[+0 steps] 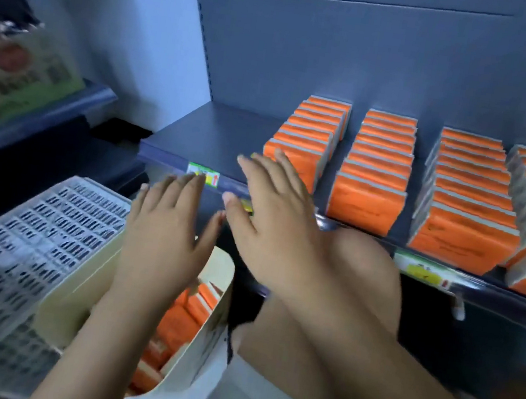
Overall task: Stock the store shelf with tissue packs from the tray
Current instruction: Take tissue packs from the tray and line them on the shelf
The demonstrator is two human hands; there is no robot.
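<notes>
Orange tissue packs (373, 174) stand in several rows on the dark shelf (209, 137), filling its middle and right. More orange packs (180, 319) lie in a cream box (199, 352) below, inside a white perforated tray (30, 234). My left hand (166, 229) hovers flat over the box with fingers straight, holding nothing. My right hand (273, 214) is spread in front of the shelf edge, just left of the leftmost row, also holding nothing. The picture is blurred by motion.
The shelf's left part is bare board. Price tags (202, 174) sit on the shelf's front rail. A green and white box (18, 77) stands on a neighbouring shelf at far left. My knee (361, 281) is under the right arm.
</notes>
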